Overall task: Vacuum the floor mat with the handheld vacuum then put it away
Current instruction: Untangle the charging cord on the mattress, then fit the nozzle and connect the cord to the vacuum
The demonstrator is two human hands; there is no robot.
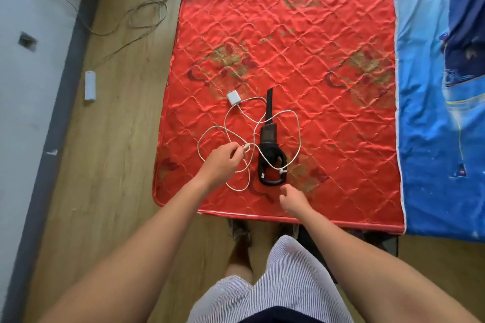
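Left hand (221,162) pinched the white cable (300,134) in its fingers, right hand (292,198) hovered loose-fingered and empty by the handheld vacuum (269,136), so clearing that cable first looked wisest.

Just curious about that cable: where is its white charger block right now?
In the head view, the white charger block lies on the red mat, just left of the vacuum nozzle.

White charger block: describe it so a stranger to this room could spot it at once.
On the red quilted mat, find the black handheld vacuum lying near the front edge. Just left of its nozzle tip sits a small white square charger block. The looping white cable ends at it, unlike the longer white bar on the wooden floor.
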